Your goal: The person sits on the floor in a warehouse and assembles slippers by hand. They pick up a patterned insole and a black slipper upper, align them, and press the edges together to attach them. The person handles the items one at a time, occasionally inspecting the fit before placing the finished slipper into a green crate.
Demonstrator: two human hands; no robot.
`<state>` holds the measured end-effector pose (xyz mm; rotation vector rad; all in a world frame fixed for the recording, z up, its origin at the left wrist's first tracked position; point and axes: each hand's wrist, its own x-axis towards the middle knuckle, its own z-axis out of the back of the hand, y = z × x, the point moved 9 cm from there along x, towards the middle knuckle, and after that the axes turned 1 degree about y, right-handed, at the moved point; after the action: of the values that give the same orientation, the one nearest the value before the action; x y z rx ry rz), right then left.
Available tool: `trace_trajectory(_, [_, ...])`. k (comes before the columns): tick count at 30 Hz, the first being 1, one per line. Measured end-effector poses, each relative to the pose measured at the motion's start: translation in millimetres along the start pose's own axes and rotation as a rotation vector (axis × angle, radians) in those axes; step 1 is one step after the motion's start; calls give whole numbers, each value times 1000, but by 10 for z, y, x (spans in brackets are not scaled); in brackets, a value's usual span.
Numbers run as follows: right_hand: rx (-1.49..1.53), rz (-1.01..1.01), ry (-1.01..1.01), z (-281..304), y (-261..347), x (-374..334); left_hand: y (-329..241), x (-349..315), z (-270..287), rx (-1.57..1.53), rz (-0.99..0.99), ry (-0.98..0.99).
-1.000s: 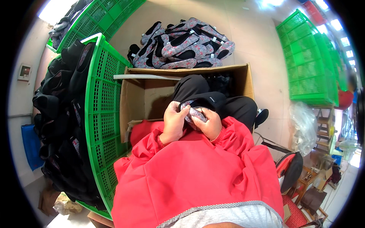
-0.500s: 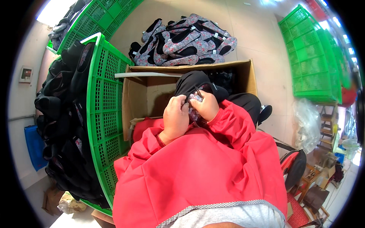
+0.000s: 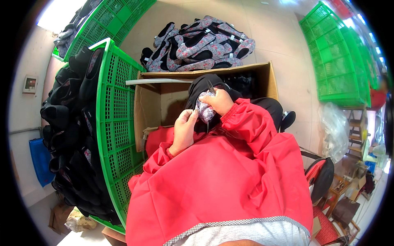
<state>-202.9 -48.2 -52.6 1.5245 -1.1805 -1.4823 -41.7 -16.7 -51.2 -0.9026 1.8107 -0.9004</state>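
Note:
In front of my lap I hold a floral grey-and-red slipper [image 3: 205, 112]. My right hand [image 3: 221, 101] is closed round its upper part, the thumb lying across the fabric. A dark, pointed, two-bladed tool [image 3: 211, 87], like small thread snips, sticks up from the same hand; its handle is hidden. At the slipper's left edge, my left hand [image 3: 184, 127] is closed, thumb and finger pinched on the fabric. Whether a thread is in the pinch is too small to tell. Black cloth over my knee [image 3: 201, 85] lies just behind the slipper.
An open cardboard box [image 3: 152, 98] stands beyond my lap, with a pale strip [image 3: 164, 81] across its left side. Behind it lies a pile of floral slippers [image 3: 201, 45]. A green crate [image 3: 119, 110] of black slippers [image 3: 72, 135] stands left; stacked green crates [image 3: 334, 57] stand right.
The slipper has turned so more of its floral surface shows. My left hand has moved slightly down and left, and my right hand slightly up. The tool's blades show more plainly.

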Motion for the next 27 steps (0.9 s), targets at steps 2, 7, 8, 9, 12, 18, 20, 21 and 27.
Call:
trace_trajectory(2, [31,25,5,-6,-27,16,42,12,29,11,-38,1])
trace_trajectory(7, [0,67,-65,10,-73,-23,-39,-95,-93,25,-33,-20])
trace_trajectory(8, [-32,79,-88,13,-60,-52,-111,-159,-141,85,-38,-38])
trace_trajectory(9, [-69,111,-127,5,3,-117,-170,-209,-168,144,-43,-59])
trace_trajectory(12, [-199,188,-245,-42,184,-305,-340,-265,-179,416,-156,-107])
trace_trajectory(18, [-377,425,-413,-115,329,-510,-589,-370,-295,823,-430,-214])
trace_trajectory(20, [-404,502,-450,-146,352,-528,-634,-351,-330,954,-610,-210])
trace_trajectory(21, [-435,490,-447,-152,350,-503,-685,-363,-380,1019,-703,-205])
trace_trajectory(27, [-267,279,-184,-144,264,-413,-805,-415,-441,1177,-818,-255])
